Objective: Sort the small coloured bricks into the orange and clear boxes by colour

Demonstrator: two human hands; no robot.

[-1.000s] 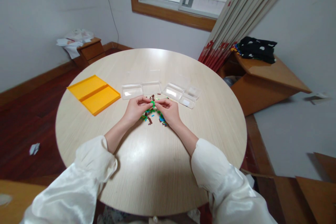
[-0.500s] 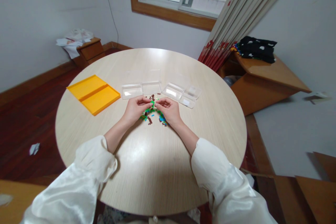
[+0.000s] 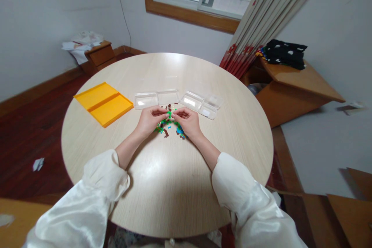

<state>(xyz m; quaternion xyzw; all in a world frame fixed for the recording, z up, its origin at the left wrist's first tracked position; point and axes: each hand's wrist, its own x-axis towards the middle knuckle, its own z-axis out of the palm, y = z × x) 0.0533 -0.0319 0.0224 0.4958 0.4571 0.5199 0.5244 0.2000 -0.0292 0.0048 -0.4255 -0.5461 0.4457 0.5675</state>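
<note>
My left hand [image 3: 149, 122] and my right hand [image 3: 188, 121] meet over the middle of the round table, fingertips pinched. Between them sits a small green building-brick piece [image 3: 169, 114], gripped from both sides; its exact shape is too small to make out. Below and around the hands lie loose bricks: a brown brick [image 3: 166, 133], blue bricks [image 3: 179, 130] near my right hand, and green bricks [image 3: 159, 127] by my left. A few more brown bricks [image 3: 168, 107] are scattered just beyond the fingertips. My fingers partly hide the pile.
A yellow open case [image 3: 110, 110] lies at the left of the round table [image 3: 174, 186]. Clear plastic boxes [image 3: 147, 100] stand behind the hands, with another clear box [image 3: 192, 101] to the right. A wooden cabinet [image 3: 296, 85] bearing black cloth stands beyond the table's right edge.
Both hands stay in nearly the same place, still pinching the green piece. Only a very slight shift of the fingers shows.
</note>
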